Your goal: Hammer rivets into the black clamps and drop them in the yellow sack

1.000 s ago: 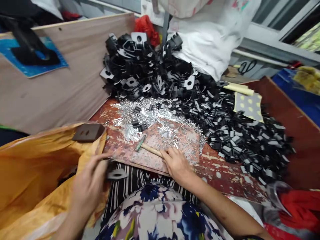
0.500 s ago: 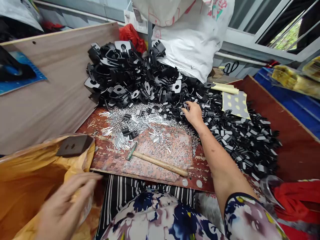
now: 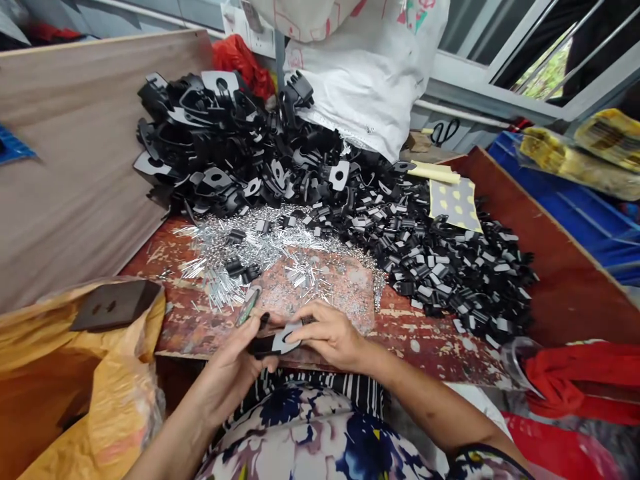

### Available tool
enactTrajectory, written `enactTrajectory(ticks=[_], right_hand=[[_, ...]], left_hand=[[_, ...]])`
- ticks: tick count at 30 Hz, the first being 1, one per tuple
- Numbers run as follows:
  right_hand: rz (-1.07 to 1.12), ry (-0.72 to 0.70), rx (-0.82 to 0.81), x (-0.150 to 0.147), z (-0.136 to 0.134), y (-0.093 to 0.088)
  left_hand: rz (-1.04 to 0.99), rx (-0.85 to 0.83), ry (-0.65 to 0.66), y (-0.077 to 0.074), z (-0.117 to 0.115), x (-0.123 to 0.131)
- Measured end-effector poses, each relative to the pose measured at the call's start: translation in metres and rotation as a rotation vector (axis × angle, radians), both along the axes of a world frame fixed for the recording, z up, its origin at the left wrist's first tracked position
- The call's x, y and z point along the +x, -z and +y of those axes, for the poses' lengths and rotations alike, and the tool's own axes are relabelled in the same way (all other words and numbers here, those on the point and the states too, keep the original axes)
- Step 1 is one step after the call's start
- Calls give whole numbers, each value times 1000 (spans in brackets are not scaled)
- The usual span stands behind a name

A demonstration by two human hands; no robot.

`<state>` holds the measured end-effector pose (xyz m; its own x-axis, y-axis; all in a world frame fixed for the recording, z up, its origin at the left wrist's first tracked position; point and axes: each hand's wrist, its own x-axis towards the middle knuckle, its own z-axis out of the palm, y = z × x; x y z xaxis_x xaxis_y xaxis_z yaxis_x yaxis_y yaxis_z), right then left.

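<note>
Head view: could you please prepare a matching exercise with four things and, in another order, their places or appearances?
1. Nearest black plastic part
2. Thin metal pins
3. Orange plastic sack
4. Thin rectangular sheet

A. grey with yellow spots
B. silver, loosely scattered
C. between the left hand and the right hand
D. left of the tabletop

Pairs: 1-C; 2-B; 3-D; 4-A.

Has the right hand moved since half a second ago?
Yes: the right hand has come back from the heap of black parts to the near edge of the pinkish slab.
</note>
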<state>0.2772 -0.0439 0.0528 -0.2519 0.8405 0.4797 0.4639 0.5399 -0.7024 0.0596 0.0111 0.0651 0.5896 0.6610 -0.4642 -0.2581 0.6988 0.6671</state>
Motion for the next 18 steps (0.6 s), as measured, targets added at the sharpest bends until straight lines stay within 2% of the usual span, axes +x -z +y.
enactTrajectory(ticks=[2, 4, 6, 8, 10, 12, 15, 18], right_hand=[[-78, 118, -73, 26, 10, -1], [-180, 403, -111, 70, 27, -5], [-359, 727, -51, 116, 47, -7], [-416, 804, -42, 151, 64, -7], [-425, 814, -40, 171, 73, -6], [-419, 863, -11, 174, 71, -9], [-399, 933, 69, 158, 49, -20], [-341, 783, 4, 130, 15, -26]], left_hand=[[28, 8, -14, 1, 0, -3], [62, -5, -50, 3, -2, -7], [99, -39, -120, 4, -5, -9], [123, -69, -172, 4, -8, -9], [121, -77, -167, 3, -11, -9], [120, -77, -132, 0, -13, -9], [161, -76, -129, -4, -14, -13], [201, -52, -144, -5, -13, -17]])
